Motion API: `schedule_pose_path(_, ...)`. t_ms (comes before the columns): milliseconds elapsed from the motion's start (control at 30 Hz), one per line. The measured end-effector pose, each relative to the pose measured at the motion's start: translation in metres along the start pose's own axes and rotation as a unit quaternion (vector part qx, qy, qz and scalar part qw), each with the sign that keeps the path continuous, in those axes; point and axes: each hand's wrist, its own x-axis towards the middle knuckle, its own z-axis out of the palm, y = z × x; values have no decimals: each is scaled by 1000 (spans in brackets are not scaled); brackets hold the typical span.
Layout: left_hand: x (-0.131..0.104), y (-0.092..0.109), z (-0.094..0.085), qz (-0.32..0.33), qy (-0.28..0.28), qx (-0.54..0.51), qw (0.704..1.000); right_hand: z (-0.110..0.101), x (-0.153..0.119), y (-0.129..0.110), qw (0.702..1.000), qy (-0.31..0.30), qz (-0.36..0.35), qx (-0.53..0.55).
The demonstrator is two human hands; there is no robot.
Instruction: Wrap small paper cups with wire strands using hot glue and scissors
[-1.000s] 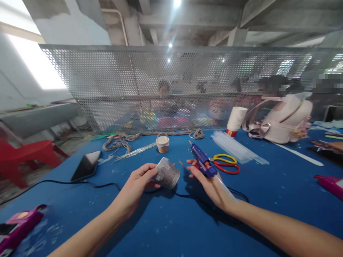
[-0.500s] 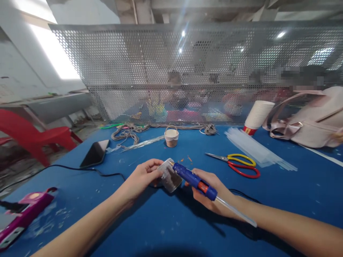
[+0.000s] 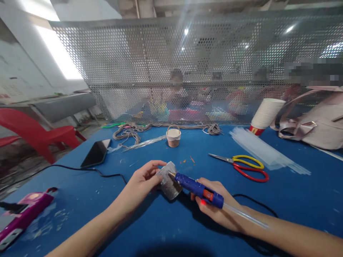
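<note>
My left hand point(image 3: 147, 179) holds a small grey cup point(image 3: 171, 187), tilted, with its fingers and thumb closed on the cup's left side. Wrapped round a blue glue gun point(image 3: 191, 185) is my right hand point(image 3: 214, 200). The gun's metal nozzle meets or nearly meets the cup's side near its upper edge; a clear glue stick point(image 3: 246, 216) sticks out of the back. A red light glows near the handle. Beyond my hands stands a small cup with a handle point(image 3: 173, 138).
Scissors point(image 3: 238, 165) and translucent strips point(image 3: 268, 150) lie right, near stacked paper cups point(image 3: 266, 114) and a pink bag point(image 3: 318, 121). A phone point(image 3: 95, 153), black cable, purple power strip point(image 3: 26, 216) and grey cord point(image 3: 127, 132) are left. Behind a perforated screen point(image 3: 160, 53) are people.
The nozzle has shifted from the cup's upper edge down onto its side. My right hand and the gun have moved slightly right and down, and a red light now shows near the handle.
</note>
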Motion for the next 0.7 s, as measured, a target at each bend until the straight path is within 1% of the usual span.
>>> schedule_pose_path(200,-4,2,2,24,8,28,999,2,0,3,1000,5,-29,-9)
schedule_pose_path(367,-4,3,2,48,10,38,998,3,0,2,999,8,-29,-21)
schedule_pose_path(500,-6,3,3,54,24,59,996,3,0,0,999,11,-36,-31)
schedule_pose_path(700,-9,4,5,61,28,80,995,4,-2,1,998,8,-50,-32)
